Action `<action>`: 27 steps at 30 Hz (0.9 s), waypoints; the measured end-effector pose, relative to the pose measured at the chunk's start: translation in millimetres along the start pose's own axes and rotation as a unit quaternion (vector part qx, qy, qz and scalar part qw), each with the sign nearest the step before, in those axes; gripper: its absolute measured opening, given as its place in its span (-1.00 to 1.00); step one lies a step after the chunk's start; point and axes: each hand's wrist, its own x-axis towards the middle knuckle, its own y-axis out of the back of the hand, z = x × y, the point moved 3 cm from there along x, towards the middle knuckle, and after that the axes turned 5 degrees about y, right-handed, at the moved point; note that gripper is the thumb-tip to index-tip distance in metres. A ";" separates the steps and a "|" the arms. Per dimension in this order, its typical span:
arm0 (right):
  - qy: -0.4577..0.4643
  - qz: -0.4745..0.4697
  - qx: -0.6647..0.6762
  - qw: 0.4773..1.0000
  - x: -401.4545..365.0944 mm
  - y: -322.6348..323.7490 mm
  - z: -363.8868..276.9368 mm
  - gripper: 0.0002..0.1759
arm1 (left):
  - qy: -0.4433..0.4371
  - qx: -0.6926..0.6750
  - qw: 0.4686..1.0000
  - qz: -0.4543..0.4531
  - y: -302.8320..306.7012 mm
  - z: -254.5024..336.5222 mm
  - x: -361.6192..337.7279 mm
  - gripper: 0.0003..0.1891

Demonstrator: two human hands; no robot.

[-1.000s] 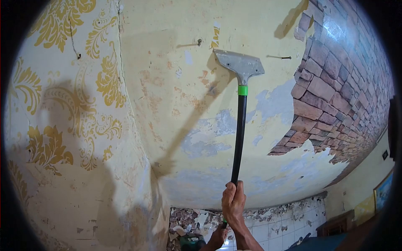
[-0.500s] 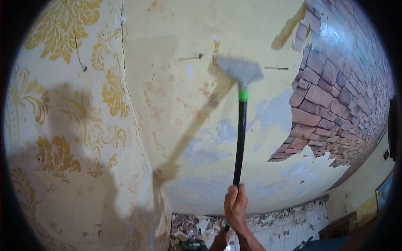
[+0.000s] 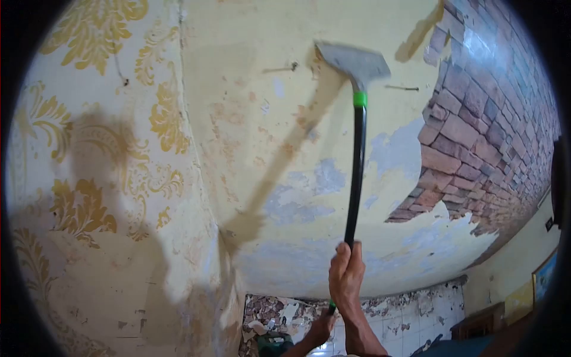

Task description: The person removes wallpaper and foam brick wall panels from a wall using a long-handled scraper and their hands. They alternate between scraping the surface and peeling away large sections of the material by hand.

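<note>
Two hands hold one long-handled scraper [image 3: 358, 160], its metal head [image 3: 355, 61] at the yellowish wall [image 3: 226, 77], between a left nail [image 3: 294, 66] and a right nail [image 3: 405, 88]. Over the last half second the head has travelled up the wall; its left corner now reaches where a small patterned wallpaper scrap showed, though whether that has come loose cannot be told. The right hand [image 3: 346, 276] wraps the black handle [image 3: 355, 196], fingers closed with no visible gap. Lower down, the left hand [image 3: 321, 328] appears closed around the handle's end, its fingers partly hidden.
</note>
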 end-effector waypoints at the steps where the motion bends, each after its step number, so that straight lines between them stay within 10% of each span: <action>1: 0.011 -0.004 0.004 1.000 -2.9 -1.6 6.0 -0.63 | 0.020 -0.055 0.998 -0.009 -4.6 -9.3 7.0 -0.70; 5: 0.013 -0.005 0.001 1.000 -3.5 -3.3 7.9 -0.66 | 0.106 -0.068 0.992 -0.026 -3.9 -25.6 12.0 -0.70; 8: 0.040 -0.003 0.034 0.999 44.4 -10.4 -27.9 -0.67 | -0.172 0.131 0.970 0.106 20.3 35.4 58.8 -0.75; 10: 0.006 -0.018 0.044 0.999 36.8 0.3 -32.7 -0.66 | 0.039 -0.078 0.995 -0.046 29.4 74.1 52.6 -0.70; 21: -0.097 -0.104 -0.185 0.972 -140.0 103.7 177.0 -0.65 | 0.155 0.129 0.958 -0.203 19.1 -74.7 -82.0 -0.33; 27: -0.174 -0.090 -0.227 0.954 -212.4 185.0 196.0 -0.69 | -0.046 0.301 0.951 0.044 114.3 25.3 -17.9 -0.45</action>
